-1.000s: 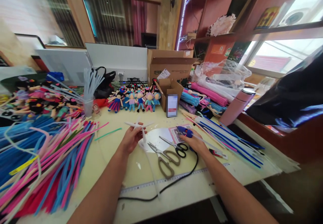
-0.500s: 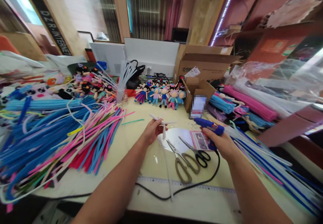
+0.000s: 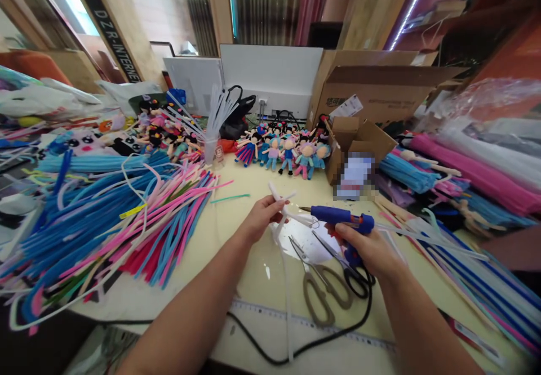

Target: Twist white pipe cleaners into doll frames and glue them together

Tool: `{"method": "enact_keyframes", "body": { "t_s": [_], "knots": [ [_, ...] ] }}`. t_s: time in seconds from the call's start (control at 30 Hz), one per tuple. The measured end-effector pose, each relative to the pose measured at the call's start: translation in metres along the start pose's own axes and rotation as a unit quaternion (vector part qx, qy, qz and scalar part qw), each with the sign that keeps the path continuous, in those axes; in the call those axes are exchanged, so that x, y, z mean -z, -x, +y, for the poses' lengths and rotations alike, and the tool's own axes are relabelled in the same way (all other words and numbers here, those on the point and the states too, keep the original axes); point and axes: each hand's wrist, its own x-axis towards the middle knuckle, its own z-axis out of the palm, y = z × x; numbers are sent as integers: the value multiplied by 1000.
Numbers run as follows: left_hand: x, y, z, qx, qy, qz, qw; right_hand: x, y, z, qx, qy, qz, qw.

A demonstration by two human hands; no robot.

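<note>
We had our left hand point(image 3: 261, 216) pinching a white fuzzy branched stem point(image 3: 275, 191), right hand point(image 3: 368, 245) around a blue plastic glue gun point(image 3: 333, 214); nozzle point(image 3: 305, 209) best aimed clear of skin.

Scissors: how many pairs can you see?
2: a grey-brown-handled pair, and a black-handled pair just right of it, by the right hand. Others may be hidden.

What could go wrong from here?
1. Burn: the nozzle of the glue gun in the right hand points toward the white piece held in the left hand. If it's hot, a slip might burn that hand.
2. Snag: the black cord curves close by the grey-handled scissors and black-handled scissors; moving the gun could catch their handles and drag them.
</note>
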Motion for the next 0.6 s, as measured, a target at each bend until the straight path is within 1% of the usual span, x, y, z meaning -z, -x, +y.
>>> {"method": "enact_keyframes", "body": {
  "t_s": [0.1, 0.2, 0.37, 0.5, 0.6],
  "knots": [
    [1, 0, -1, -5, -20, -3, 1000, 2, 1, -3, 3, 8, 6, 1000],
    [3, -1, -3, -22, -56, -5, 998, 0, 4, -8, 14, 42, 6, 999],
    [4, -1, -5, -32, -118, -1, 993, -10, 10, -20, 52, 67, -25, 996],
    [3, 1, -4, -30, -134, -6, 991, -15, 10, -23, 65, 79, -36, 994],
    [2, 1, -2, -27, -133, -3, 991, -13, 9, -20, 57, 67, -19, 996]
  ]
}}
